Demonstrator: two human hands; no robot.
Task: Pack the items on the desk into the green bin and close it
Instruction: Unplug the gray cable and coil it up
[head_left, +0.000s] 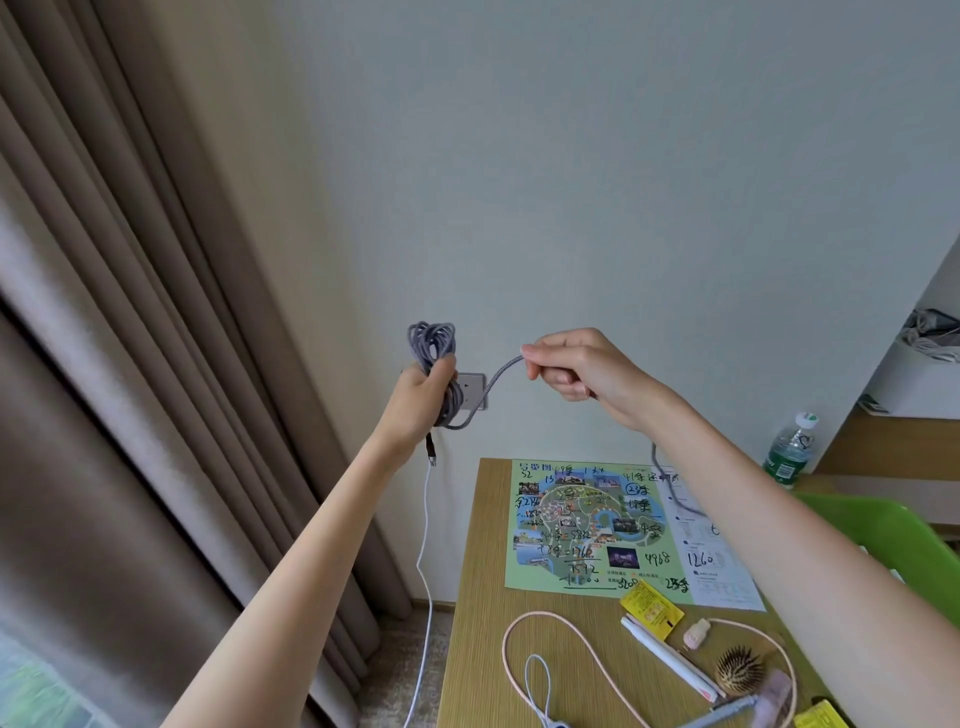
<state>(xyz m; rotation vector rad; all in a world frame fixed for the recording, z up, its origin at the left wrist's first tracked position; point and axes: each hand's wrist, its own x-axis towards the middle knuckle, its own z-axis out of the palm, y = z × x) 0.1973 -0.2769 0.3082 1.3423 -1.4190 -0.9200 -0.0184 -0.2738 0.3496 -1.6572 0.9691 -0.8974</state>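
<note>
My left hand is raised in front of the wall and grips a coiled grey braided cable; a dark plug end hangs below the fist. My right hand pinches the same cable's free strand at the same height, and the strand runs down behind my right forearm to the wooden desk. The green bin shows at the right edge, mostly hidden by my right arm. On the desk lie a pink cable, a yellow packet, a white pen, a round hairbrush and a small pink item.
A colourful map sheet with handwriting covers the desk's far half. A white cable hangs down by the wall socket. A water bottle stands at the right on a ledge. Curtains fill the left.
</note>
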